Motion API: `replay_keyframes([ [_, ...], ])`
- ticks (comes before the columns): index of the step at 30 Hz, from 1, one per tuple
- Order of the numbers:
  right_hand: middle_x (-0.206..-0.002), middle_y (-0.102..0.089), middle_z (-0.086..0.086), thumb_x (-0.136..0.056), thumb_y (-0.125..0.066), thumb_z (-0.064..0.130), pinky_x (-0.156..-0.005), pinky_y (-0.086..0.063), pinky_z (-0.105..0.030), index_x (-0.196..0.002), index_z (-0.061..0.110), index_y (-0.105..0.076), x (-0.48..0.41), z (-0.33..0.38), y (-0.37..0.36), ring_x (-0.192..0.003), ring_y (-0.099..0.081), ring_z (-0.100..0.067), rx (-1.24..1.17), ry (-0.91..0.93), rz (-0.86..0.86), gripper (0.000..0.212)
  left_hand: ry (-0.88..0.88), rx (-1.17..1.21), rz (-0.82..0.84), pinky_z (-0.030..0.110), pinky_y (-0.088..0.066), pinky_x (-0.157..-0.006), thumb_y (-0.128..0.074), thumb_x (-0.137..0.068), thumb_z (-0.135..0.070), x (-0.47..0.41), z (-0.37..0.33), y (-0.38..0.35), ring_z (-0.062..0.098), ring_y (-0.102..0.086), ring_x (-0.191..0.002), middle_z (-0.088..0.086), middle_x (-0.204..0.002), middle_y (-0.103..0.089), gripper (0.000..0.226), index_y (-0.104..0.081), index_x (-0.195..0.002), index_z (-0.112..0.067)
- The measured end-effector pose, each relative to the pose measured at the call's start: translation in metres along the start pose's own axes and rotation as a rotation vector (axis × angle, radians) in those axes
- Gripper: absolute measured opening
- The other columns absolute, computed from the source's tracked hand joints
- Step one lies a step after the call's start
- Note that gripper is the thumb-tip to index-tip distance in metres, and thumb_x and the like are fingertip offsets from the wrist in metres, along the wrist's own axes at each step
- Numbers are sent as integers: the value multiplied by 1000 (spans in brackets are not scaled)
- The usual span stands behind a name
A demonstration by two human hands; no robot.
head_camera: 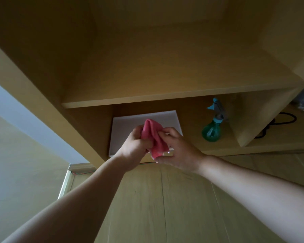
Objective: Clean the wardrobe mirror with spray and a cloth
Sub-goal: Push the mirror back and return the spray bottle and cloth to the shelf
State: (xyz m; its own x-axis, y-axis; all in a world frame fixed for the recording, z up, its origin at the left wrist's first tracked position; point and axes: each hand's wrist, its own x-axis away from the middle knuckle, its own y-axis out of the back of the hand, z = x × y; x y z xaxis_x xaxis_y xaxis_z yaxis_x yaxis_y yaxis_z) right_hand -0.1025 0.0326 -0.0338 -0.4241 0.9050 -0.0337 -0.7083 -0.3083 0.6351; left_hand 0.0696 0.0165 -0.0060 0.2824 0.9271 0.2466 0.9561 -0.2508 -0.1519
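A pink cloth (154, 137) hangs bunched between both of my hands in front of the lowest wardrobe shelf. My left hand (133, 147) grips its upper part with curled fingers. My right hand (178, 149) pinches the cloth's right edge near the top, with its other fingers spread below. A green spray bottle (211, 128) with a blue trigger head stands upright on the same shelf, to the right of my hands and apart from them. No mirror is in view.
A white flat box (123, 127) lies on the shelf behind the cloth. An upper wooden shelf (147, 99) juts out above. A black cable (279, 121) lies in the right compartment. The light wooden floor (165, 207) runs below, with the wall to the left.
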Motion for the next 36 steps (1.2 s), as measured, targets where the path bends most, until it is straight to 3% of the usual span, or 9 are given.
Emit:
replay_keyframes([
  [6,-113,-63,-2,-92,-64,13,-90,-55,-30,-108,10,-71,-3,-1,-7,-99,-62,-8,-236,9,-153,18,24,-144,-179,39,-55,-73,-51,-77,11,-4,12,21,26,-67,-86,11,-95,-67,41,-56,-113,-7],
  [9,-96,-68,-21,-98,-55,19,-87,-53,-54,-96,1,-67,-10,-3,-5,-91,-65,-36,-396,-222,-244,22,-4,-252,-294,38,-57,-72,-55,-78,2,-10,21,37,22,-68,-83,5,-90,-70,33,-63,-102,-19],
  [13,-107,-66,-12,-103,-45,21,-87,-55,-50,-104,17,-59,-28,-16,-3,-94,-65,-29,-405,-436,-399,15,-10,-272,-486,30,-55,-62,-61,-84,-5,-24,36,57,20,-67,-78,4,-87,-71,21,-64,-100,-17],
  [18,-111,-57,4,-97,-58,18,-79,-58,-48,-112,31,-48,-55,-45,-16,-102,-62,-26,-606,-619,-332,23,97,-309,-465,40,-57,-78,-63,-79,1,-56,55,74,23,-63,-87,3,-96,-61,50,-49,-124,-17],
  [22,-110,-54,1,-86,-68,7,-76,-58,-41,-129,25,-43,-78,-66,-32,-97,-59,-22,-446,-604,-407,53,59,-623,-453,23,-44,-52,-48,-78,7,-75,60,90,12,-54,-71,-6,-84,-55,50,-46,-116,-25],
  [27,-115,-65,-5,-90,-61,3,-84,-41,-20,-111,13,-67,-109,-86,-50,-111,-60,-22,-71,-488,-361,23,-56,-593,-465,14,-48,-59,-47,-90,7,-99,67,101,17,-57,-79,2,-95,-58,36,-47,-120,-13],
  [30,-145,-44,-14,-93,-54,2,-100,-31,-16,-134,6,-57,-111,-96,-59,-132,-46,-26,156,-454,-207,41,-54,-622,-454,24,-48,-88,-44,-94,5,-108,80,104,27,-59,-108,6,-117,-54,45,-44,-136,-10],
  [32,-159,-21,-13,-93,-48,-2,-107,-22,-15,-139,6,-51,-109,-102,-63,-145,-28,-25,218,-436,-138,47,-44,-903,-367,36,-41,-104,-47,-91,4,-108,91,110,31,-45,-129,12,-143,-42,54,-39,-142,-11],
  [36,-164,12,-3,-99,-43,4,-115,-15,-22,-149,13,-38,-101,-111,-68,-152,-1,-22,351,-429,-38,51,-33,-1401,-149,31,-16,-116,-39,-95,-8,-104,108,108,22,-13,-147,5,-162,-13,60,-23,-152,-17],
])
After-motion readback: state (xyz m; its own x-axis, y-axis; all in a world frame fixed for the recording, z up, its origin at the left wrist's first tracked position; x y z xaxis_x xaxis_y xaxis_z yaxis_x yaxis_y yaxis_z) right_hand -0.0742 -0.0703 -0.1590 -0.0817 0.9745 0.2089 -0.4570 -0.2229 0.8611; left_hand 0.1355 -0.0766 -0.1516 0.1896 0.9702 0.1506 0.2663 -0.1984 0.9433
